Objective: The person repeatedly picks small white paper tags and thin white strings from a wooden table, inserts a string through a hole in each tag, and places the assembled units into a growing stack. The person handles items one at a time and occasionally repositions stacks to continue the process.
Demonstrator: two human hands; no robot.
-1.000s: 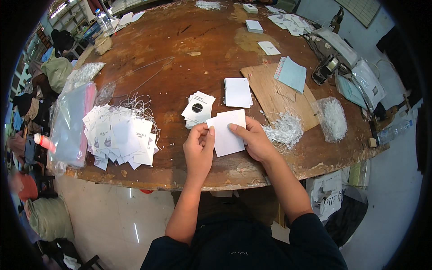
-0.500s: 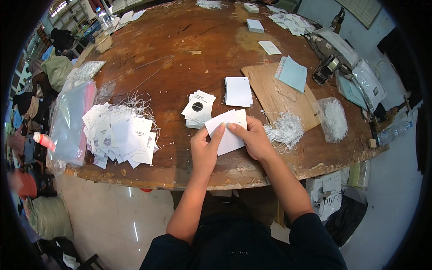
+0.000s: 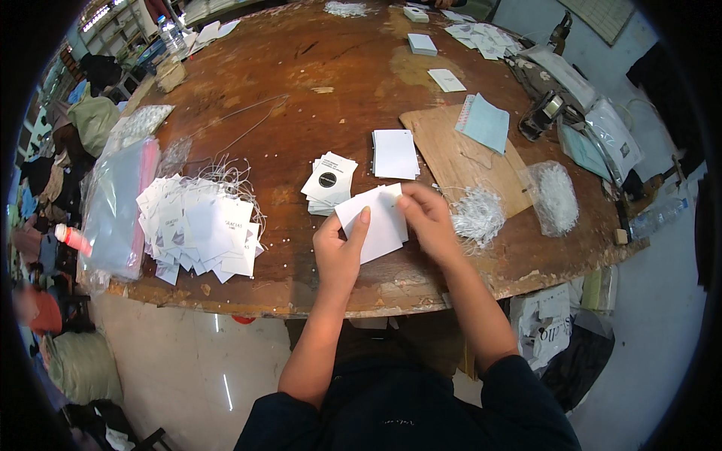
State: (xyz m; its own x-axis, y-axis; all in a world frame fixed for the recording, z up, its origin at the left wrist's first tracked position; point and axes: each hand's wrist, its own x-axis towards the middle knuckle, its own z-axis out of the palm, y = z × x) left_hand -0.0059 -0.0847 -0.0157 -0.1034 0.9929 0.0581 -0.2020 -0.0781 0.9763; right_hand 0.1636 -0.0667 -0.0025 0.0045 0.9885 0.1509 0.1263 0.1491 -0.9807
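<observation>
Above the near edge of the table I hold white paper tags (image 3: 374, 229), at least two overlapping. My left hand (image 3: 337, 252) is closed on their left side, thumb lying on top. At their upper right corner my right hand (image 3: 431, 223) pinches with thumb and fingers; whether it grips only the tags or also a string cannot be made out. Just beyond my left hand is a stack of tags with a black circle (image 3: 331, 182). A neat stack of blank white tags (image 3: 395, 154) lies farther off. Beside my right hand rests a bundle of white strings (image 3: 479, 218).
A heap of strung tags (image 3: 199, 225) lies at left, near clear plastic bags (image 3: 116, 214). At right are a wooden board (image 3: 432, 131) with a light blue sheet (image 3: 485, 126), a bag of white strings (image 3: 555, 199) and a dark metal device (image 3: 541, 116).
My right hand has shifted to the tags' upper right corner, its thumb leaving the middle. The tags have turned slightly and their faces are spread more apart.
</observation>
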